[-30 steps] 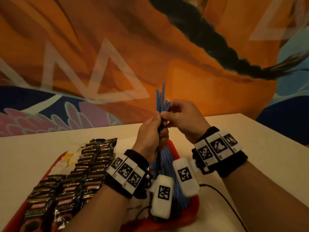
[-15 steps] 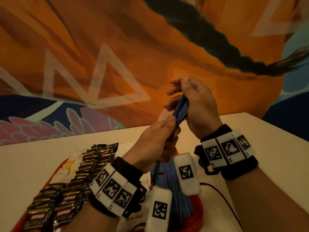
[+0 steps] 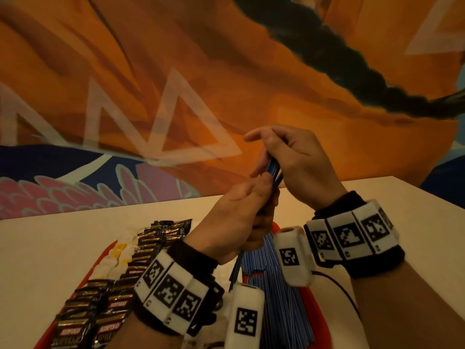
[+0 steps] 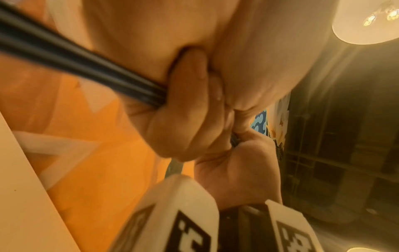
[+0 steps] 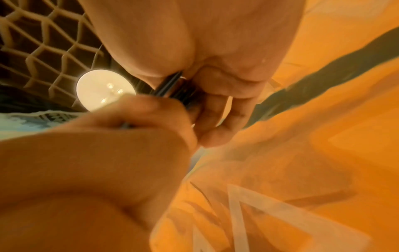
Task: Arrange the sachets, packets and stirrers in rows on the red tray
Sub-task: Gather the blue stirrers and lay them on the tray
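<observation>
Both hands hold one bundle of blue stirrers (image 3: pixel 273 170) above the red tray (image 3: pixel 107 253). My left hand (image 3: pixel 241 217) grips the bundle's lower part; my right hand (image 3: pixel 284 157) grips its upper end, with the index finger stretched out. In the left wrist view the dark stirrers (image 4: pixel 82 68) run up to the left out of the curled fingers (image 4: pixel 187 95). The right wrist view shows the stirrers (image 5: pixel 170 85) pinched between both hands. More blue stirrers (image 3: pixel 274 295) lie on the tray's right side. Dark sachets (image 3: pixel 105 306) and white packets (image 3: pixel 115 255) lie in rows on its left.
The tray lies on a pale table (image 3: pixel 50 248) that runs up to a wall with an orange mural (image 3: pixel 176 84). A black cable (image 3: pixel 347 290) trails over the table right of the tray. The table's right edge (image 3: pixel 432 200) is close by.
The bundle has tilted from upright to leaning right. My right hand slid up to its top end and rose; my left hand kept its grip lower down.
</observation>
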The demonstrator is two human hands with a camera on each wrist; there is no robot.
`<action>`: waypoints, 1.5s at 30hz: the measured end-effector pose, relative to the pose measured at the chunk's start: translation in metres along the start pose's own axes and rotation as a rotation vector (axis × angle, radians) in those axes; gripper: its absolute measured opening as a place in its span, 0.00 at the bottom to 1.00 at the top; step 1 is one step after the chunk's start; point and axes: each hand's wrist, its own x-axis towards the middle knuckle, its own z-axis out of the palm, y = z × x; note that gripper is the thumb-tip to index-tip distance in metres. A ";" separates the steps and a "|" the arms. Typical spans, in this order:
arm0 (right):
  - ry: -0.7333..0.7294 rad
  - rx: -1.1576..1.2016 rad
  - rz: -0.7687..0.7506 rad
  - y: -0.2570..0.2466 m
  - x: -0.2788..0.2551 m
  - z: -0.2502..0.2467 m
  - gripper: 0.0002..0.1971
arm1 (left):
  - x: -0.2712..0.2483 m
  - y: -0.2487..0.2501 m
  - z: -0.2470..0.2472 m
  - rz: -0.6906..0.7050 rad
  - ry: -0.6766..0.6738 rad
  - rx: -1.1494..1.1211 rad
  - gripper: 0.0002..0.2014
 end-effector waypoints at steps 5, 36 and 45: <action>-0.069 0.266 0.037 -0.001 -0.001 0.004 0.18 | 0.000 0.003 -0.006 0.087 0.053 -0.030 0.18; -0.447 -0.053 0.242 -0.004 -0.031 0.079 0.21 | 0.002 0.015 -0.062 0.478 0.461 -0.649 0.20; -0.434 0.622 0.856 -0.011 -0.026 0.072 0.15 | 0.005 0.008 -0.061 0.544 0.503 -0.351 0.18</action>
